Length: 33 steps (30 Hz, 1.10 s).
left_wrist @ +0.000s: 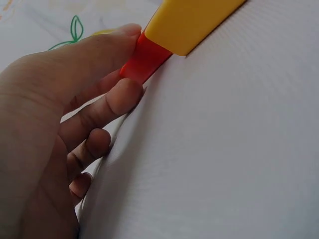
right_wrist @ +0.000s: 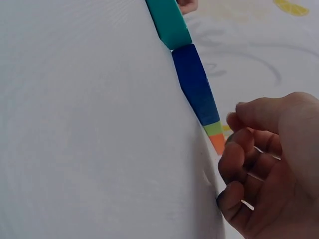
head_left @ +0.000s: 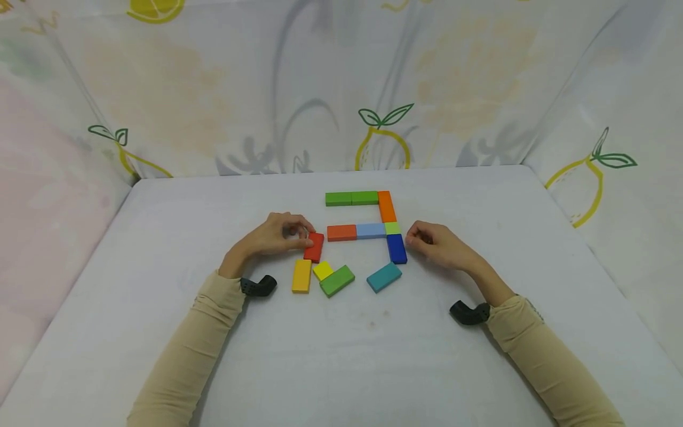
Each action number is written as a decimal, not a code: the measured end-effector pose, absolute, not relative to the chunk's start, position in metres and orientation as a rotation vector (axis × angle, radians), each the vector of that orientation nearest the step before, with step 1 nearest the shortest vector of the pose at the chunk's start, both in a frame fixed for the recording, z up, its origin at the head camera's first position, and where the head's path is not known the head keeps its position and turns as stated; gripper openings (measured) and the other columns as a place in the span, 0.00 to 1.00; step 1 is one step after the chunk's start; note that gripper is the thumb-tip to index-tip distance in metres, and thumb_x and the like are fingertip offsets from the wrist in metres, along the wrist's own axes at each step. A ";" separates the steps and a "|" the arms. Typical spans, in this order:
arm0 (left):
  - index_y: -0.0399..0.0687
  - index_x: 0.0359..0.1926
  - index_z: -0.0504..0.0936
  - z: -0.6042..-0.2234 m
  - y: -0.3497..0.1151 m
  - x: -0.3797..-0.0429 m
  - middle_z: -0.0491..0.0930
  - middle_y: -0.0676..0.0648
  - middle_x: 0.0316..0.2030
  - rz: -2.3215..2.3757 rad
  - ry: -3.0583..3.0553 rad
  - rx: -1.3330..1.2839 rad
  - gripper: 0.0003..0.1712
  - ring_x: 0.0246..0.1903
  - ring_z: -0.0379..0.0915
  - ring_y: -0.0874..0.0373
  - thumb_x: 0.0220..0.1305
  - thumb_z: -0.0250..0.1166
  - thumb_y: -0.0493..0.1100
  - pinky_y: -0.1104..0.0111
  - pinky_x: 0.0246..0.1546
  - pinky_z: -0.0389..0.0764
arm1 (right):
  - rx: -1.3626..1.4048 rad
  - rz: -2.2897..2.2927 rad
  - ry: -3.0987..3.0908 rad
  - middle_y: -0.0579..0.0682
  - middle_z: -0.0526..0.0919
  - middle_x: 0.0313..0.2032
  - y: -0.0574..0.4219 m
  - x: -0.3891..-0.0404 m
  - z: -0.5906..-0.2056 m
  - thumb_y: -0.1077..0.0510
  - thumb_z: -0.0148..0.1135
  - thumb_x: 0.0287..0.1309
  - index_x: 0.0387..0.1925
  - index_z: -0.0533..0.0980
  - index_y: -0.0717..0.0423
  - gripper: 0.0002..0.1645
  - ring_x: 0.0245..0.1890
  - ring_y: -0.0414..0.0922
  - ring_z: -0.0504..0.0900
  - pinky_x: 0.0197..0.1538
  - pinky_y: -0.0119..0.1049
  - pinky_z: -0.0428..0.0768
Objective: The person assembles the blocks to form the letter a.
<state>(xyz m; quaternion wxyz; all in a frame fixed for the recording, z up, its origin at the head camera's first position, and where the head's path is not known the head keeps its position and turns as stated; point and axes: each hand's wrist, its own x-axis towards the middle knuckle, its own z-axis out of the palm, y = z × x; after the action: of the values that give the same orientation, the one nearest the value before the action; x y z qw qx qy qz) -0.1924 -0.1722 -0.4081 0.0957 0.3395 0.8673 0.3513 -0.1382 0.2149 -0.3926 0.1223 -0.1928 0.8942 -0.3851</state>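
My left hand point(head_left: 280, 233) pinches a red block point(head_left: 314, 248) between thumb and fingers, on the left side of the block layout. In the left wrist view the thumb lies along one side of this block, with a yellow-orange block point(left_wrist: 194, 22) nearer the camera. My right hand point(head_left: 440, 244) holds nothing; its fingers hang loosely curled just right of the dark blue block point(head_left: 396, 248). Above that block follow a small light green block point(head_left: 392, 228) and an orange block point(head_left: 386, 206). A light blue block point(head_left: 370, 231) and an orange-red block point(head_left: 341, 233) run leftward from the light green one.
Two green blocks point(head_left: 351, 198) form the top row. Nearer me lie a yellow block point(head_left: 323, 271), a tilted green block point(head_left: 337, 281) and a teal block point(head_left: 384, 277). A white cloth covers the table point(head_left: 341, 367), and a lemon-print curtain point(head_left: 224, 89) hangs behind.
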 end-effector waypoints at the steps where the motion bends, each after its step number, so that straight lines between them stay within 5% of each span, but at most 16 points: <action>1: 0.57 0.42 0.81 -0.409 -0.172 -0.192 0.78 0.58 0.27 1.044 2.575 1.008 0.14 0.34 0.67 0.60 0.54 0.70 0.50 0.69 0.40 0.65 | -0.551 -1.130 2.633 0.49 0.73 0.27 0.214 -0.138 -0.392 0.52 0.52 0.67 0.39 0.73 0.54 0.09 0.26 0.44 0.71 0.29 0.30 0.71; 13: 0.57 0.39 0.79 -0.409 -0.167 -0.187 0.75 0.56 0.31 1.003 2.660 0.974 0.16 0.35 0.63 0.61 0.53 0.70 0.56 0.61 0.46 0.55 | -0.924 -1.075 2.709 0.43 0.79 0.33 0.179 -0.120 -0.374 0.56 0.58 0.64 0.40 0.75 0.51 0.05 0.35 0.38 0.74 0.37 0.31 0.75; 24: 0.59 0.39 0.78 -0.412 -0.171 -0.187 0.75 0.56 0.31 1.002 2.693 0.945 0.15 0.35 0.63 0.59 0.52 0.70 0.55 0.61 0.49 0.54 | -1.296 -0.654 2.726 0.43 0.74 0.53 0.117 -0.098 -0.373 0.50 0.55 0.65 0.55 0.74 0.45 0.18 0.55 0.40 0.71 0.60 0.41 0.72; 33: 0.60 0.39 0.79 -0.416 -0.171 -0.188 0.75 0.58 0.31 1.030 2.694 0.977 0.15 0.35 0.63 0.60 0.52 0.71 0.56 0.61 0.48 0.55 | -1.218 -0.214 2.723 0.48 0.72 0.55 0.076 -0.086 -0.370 0.38 0.43 0.68 0.67 0.62 0.36 0.28 0.56 0.45 0.70 0.56 0.44 0.71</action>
<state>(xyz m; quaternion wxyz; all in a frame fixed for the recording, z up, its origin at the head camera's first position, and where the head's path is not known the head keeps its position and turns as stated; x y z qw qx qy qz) -0.1878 -0.1708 -0.4160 0.0482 0.3205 0.8836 0.3378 -0.0857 0.0762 -0.3704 0.0752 -0.4060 0.9080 -0.0714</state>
